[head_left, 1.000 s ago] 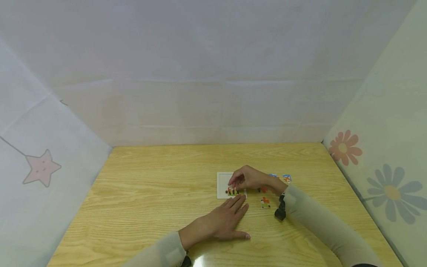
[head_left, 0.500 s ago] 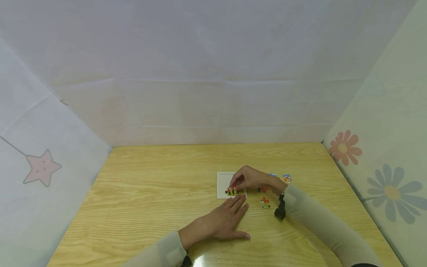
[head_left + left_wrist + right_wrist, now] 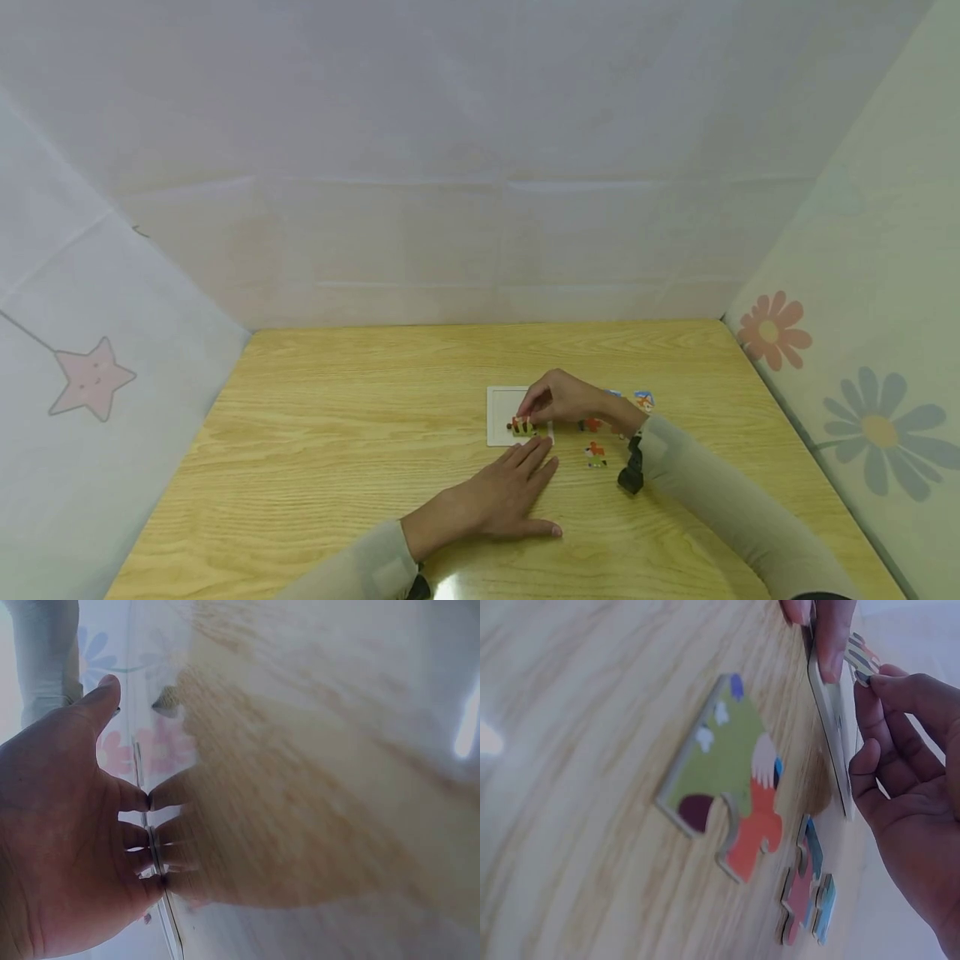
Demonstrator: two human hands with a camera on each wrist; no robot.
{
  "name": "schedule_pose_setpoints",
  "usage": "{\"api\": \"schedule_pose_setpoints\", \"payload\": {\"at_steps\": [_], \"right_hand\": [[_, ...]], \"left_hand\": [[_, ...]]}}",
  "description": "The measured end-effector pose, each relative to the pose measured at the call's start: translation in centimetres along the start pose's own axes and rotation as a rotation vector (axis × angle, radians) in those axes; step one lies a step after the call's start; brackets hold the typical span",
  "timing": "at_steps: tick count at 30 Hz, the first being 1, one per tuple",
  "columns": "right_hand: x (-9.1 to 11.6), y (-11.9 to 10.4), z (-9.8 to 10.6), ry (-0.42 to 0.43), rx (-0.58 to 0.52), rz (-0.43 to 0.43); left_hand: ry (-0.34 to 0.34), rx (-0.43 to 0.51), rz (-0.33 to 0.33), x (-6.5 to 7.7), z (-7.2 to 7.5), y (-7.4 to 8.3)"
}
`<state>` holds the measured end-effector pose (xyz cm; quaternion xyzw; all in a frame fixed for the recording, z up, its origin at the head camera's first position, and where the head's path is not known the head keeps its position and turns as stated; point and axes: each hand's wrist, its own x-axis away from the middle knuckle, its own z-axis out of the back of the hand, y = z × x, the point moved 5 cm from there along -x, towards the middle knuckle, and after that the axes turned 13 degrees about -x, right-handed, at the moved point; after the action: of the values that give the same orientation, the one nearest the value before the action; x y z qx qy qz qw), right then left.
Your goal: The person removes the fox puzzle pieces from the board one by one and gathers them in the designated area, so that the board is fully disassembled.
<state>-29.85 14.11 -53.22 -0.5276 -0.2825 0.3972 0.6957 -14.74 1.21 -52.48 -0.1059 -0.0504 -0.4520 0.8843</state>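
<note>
A white puzzle tray (image 3: pixel 497 408) lies on the wooden table in the head view. Over its lower part, my right hand (image 3: pixel 561 397) pinches a striped jigsaw piece (image 3: pixel 522 427) between thumb and fingers. In the right wrist view that same jigsaw piece (image 3: pixel 859 658) stands tilted above the tray (image 3: pixel 831 724). My left hand (image 3: pixel 504 498) lies with its fingers straight and thumb spread, fingertips at the tray's near edge. The left wrist view shows the left hand (image 3: pixel 67 832) with fingertips against the reflective table surface.
Right of the tray lie loose jigsaw pieces: a green and orange one (image 3: pixel 596 455), a red one (image 3: pixel 591 425) and a fox-face one (image 3: pixel 643 401). Others are partly hidden by the right wrist. Fabric walls (image 3: pixel 480 250) border the table.
The right fingers have closed in on the striped jigsaw piece, and it now looks slightly tilted up from the tray. The left hand has stayed in place.
</note>
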Motion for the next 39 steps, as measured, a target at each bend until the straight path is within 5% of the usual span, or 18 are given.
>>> {"api": "schedule_pose_setpoints", "payload": {"at_steps": [27, 39], "right_hand": [[4.4, -0.3, 2.9, 0.111, 0.014, 0.012], [7.7, -0.6, 3.6, 0.141, 0.051, -0.05]], "left_hand": [[0.015, -0.032, 0.004, 0.0, -0.1, 0.2], [0.009, -0.042, 0.019, -0.1, -0.3, 0.2]]}}
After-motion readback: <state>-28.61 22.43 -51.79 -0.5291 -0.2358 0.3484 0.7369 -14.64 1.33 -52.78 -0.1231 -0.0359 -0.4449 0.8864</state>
